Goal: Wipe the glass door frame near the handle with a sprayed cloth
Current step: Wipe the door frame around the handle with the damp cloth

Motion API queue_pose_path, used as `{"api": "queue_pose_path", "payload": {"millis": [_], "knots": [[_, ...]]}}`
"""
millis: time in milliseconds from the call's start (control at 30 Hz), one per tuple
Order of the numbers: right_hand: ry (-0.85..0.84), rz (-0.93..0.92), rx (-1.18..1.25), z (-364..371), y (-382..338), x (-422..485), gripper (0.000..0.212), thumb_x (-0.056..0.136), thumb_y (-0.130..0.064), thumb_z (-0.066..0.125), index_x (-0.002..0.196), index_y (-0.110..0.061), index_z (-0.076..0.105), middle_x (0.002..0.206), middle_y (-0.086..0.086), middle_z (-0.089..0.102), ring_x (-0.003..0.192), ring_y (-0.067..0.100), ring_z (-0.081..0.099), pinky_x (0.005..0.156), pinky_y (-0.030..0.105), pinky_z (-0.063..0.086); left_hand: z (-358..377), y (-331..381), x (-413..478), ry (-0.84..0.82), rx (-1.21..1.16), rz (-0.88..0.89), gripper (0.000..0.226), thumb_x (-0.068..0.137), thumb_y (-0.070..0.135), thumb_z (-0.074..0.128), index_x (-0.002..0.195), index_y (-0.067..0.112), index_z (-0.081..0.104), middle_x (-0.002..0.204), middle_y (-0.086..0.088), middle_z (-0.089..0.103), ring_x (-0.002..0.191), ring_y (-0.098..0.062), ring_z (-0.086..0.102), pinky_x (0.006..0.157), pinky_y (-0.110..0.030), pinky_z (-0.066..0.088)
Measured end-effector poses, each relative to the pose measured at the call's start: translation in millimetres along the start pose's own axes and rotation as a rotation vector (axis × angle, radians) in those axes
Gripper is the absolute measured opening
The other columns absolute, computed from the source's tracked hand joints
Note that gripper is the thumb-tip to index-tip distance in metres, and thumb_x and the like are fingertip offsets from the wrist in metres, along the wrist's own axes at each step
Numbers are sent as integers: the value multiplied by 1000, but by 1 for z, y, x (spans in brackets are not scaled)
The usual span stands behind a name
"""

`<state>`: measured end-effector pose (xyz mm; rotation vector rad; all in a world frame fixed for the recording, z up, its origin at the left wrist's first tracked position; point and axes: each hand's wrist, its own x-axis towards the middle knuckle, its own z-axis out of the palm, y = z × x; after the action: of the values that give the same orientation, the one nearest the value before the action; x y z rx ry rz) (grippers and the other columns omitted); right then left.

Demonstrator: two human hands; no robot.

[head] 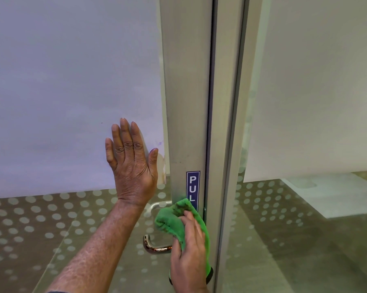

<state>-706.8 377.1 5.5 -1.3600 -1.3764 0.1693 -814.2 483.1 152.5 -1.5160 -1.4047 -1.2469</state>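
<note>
The left hand [134,166] lies flat and open against the frosted glass panel [72,92], fingers spread and pointing up, gripping nothing; its thumb tip sits just left of the aluminium door frame [186,102]. The right hand [189,250] is lower and to the right, closed over a green cloth [169,220], which it presses against the frame's face just below the middle of the picture. The cloth bunches out to the left of the fingers and covers the bottom of a blue sticker [192,189] (only the letters P, U and part of an L show). A polished metal handle [155,246] juts left from the frame; its lower bend shines just left of the right hand, and its upper bar meets the frame right beside the cloth, possibly touching it, though the fold hides the contact. A small dark and green item peeks out below the right wrist, too hidden to identify. Below the frosted area the glass carries rows of pale dots [51,218].
</note>
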Motion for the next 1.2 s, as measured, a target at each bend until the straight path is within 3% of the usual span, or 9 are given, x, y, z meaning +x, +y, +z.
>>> {"api": "queue_pose_path", "payload": {"millis": [167, 333, 533, 700, 833, 967, 1067, 1200], "knots": [[-178, -162, -71, -7, 7, 4, 61, 82, -17, 68, 135, -38, 44, 151, -22, 42, 140, -10, 18, 122, 30, 22, 0, 1, 0, 6, 1, 2, 67, 110, 42, 22, 162, 0, 13, 170, -23, 16, 159, -37, 10, 129, -48, 1], [-213, -201, -59, 1, 10, -3, 56, 74, -21, 70, 125, -32, 51, 144, -17, 56, 135, 0, 42, 115, 29, 22, -1, -1, 0, -9, 9, -9, 68, 110, 42, 22, 162, 1, 9, 171, -21, 14, 159, -25, -1, 129, -48, -1], [-267, -274, -149, 12, -1, -20, 74, 50, -23, 87, 117, -27, 54, 123, -9, 71, 117, 7, 51, 103, 32, 31, 0, 0, -1, -18, 17, 0, 68, 109, 43, 21, 161, -1, 13, 170, -22, 17, 158, -36, 11, 128, -50, 3], [-368, -324, -213, 14, -10, -17, 62, 61, -31, 77, 120, -30, 58, 129, -12, 68, 116, 10, 61, 99, 34, 31, 0, 0, 0, -7, 4, 3, 68, 109, 42, 23, 161, 0, 15, 170, -23, 18, 158, -37, 12, 129, -48, 1], [-499, -396, -228, 5, -18, -9, 43, 75, -26, 54, 117, -28, 61, 145, -7, 57, 130, 17, 49, 102, 42, 29, 0, 1, 0, 0, -2, 4, 68, 109, 42, 25, 162, 0, 15, 170, -23, 17, 158, -37, 11, 129, -49, 2], [-706, -513, -223, -12, -2, -5, 36, 77, -18, 51, 111, -26, 59, 155, -5, 43, 144, 18, 30, 112, 49, 28, -2, 1, 0, -13, -6, -6, 68, 109, 42, 24, 162, 0, 12, 170, -23, 15, 159, -34, 8, 129, -49, 2], [-759, -606, -212, -27, 17, 1, 36, 79, -17, 51, 112, -28, 61, 158, -10, 37, 149, 11, 20, 114, 43, 23, -1, 1, 0, -6, -5, -4, 68, 109, 42, 24, 162, 0, 14, 170, -23, 17, 158, -37, 11, 129, -50, 2], [-720, -524, -157, -55, 33, 9, 41, 72, -15, 50, 108, -29, 63, 160, -18, 35, 153, 4, 13, 120, 31, 7, -2, 0, 0, -8, -6, -5, 68, 109, 41, 25, 162, 0, 15, 170, -24, 17, 158, -38, 11, 128, -50, 3]]}}
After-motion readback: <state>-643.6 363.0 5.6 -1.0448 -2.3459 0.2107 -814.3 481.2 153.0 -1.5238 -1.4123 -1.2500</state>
